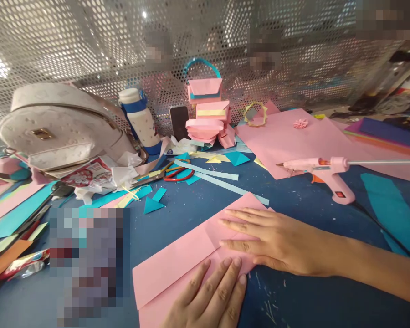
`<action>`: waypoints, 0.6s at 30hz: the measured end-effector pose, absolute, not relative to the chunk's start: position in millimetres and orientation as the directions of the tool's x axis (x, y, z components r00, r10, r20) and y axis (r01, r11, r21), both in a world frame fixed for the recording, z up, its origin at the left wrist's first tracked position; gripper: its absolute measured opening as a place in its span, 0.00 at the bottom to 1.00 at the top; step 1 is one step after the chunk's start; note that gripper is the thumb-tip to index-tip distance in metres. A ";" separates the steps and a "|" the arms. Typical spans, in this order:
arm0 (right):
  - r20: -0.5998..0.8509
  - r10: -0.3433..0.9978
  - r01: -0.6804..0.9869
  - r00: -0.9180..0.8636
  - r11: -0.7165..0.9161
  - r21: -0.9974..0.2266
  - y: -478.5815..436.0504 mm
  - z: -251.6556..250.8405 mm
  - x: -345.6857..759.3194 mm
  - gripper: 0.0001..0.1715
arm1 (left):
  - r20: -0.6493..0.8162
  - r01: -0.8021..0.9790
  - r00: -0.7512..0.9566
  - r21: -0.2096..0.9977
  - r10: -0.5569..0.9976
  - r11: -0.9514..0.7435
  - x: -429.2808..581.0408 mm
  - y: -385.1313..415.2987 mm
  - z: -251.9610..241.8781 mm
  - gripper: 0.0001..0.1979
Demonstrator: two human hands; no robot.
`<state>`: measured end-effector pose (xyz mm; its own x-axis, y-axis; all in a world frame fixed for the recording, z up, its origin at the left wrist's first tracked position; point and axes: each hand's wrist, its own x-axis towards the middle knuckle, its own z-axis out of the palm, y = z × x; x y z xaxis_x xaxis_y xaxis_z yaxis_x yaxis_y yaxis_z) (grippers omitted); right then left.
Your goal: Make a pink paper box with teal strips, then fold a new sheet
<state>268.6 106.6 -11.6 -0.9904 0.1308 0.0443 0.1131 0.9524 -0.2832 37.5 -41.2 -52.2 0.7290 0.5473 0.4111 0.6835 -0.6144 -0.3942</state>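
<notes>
A folded sheet of pink paper (177, 269) lies aslant on the blue table in front of me, a long flap creased along its upper side. My right hand (276, 241) rests flat on its right end, fingers stretched to the left over the fold. Below it, my left hand (212, 296) presses on the lower part of the sheet with fingers extended. Neither hand grips anything. The paper's right corner is partly hidden under my right hand, and its bottom edge runs out of view.
A pink glue gun (324, 171) lies at the right on pink sheets (280, 136). Behind stand stacked pink paper boxes (208, 111), a phone (179, 123), a bottle (140, 120) and a white backpack (61, 132). Scissors (179, 175) and paper strips (225, 182) lie beyond my hands.
</notes>
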 end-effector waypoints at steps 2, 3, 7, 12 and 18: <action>0.051 0.120 0.102 -0.991 0.955 -0.277 104.9 -10.2 267.8 0.27 | 0.425 0.681 0.730 -0.390 0.535 -0.620 37.8 -40.7 -50.9 0.19; 0.057 0.119 0.099 -0.991 0.955 -0.281 104.2 -9.6 267.5 0.27 | 0.425 0.680 0.732 -0.396 0.533 -0.618 38.0 -40.9 -50.6 0.19; 0.075 0.101 0.078 -0.992 0.962 -0.263 103.1 -7.3 266.3 0.27 | 0.413 0.757 0.653 -0.374 0.635 -0.536 38.8 -45.6 -53.5 0.20; 0.091 0.069 0.050 -0.993 0.979 -0.200 103.3 -9.7 267.0 0.29 | 0.424 0.847 0.531 -0.233 0.734 -0.478 41.2 -53.9 -60.8 0.27; 0.154 0.120 0.094 -0.981 0.982 -0.166 100.7 -17.0 268.1 0.31 | 0.442 0.872 0.487 -0.191 0.753 -0.451 43.5 -56.9 -61.7 0.31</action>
